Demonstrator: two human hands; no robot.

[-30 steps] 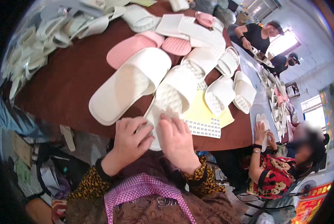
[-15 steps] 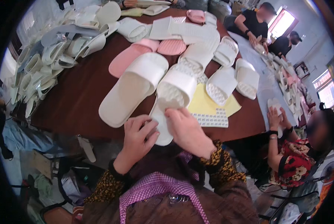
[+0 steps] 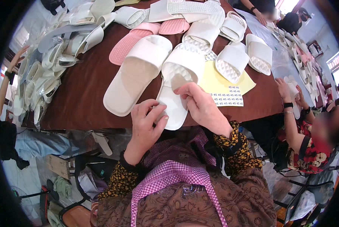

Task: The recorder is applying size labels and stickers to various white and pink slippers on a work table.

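A white slipper (image 3: 175, 96) lies in front of me with its toe strap away from me. Over its insole, my right hand (image 3: 207, 109) is closed, index finger curled toward the thumb; whatever is between them is hidden. My left hand (image 3: 144, 126) is at the slipper's left edge near the heel, thumb and bent fingers apart, with nothing visible in it. A second, larger-looking white slipper (image 3: 126, 83) lies to the left, sole down. To the right is a yellow backing sheet (image 3: 218, 80) with a white sticker sheet (image 3: 226, 99) printed with small dark marks.
Pink slippers (image 3: 129, 46) and several white slippers (image 3: 233, 62) lie farther back on the brown tabletop (image 3: 84, 90). A heap of plastic-wrapped slippers (image 3: 50, 66) covers the left side. At the right, a person in a red patterned top (image 3: 307, 151) handles a white slipper (image 3: 293, 94).
The view has shifted, so the table appears higher. My right hand's fingers have lifted and curled above the insole. At the far left, another person's raised arm now shows.
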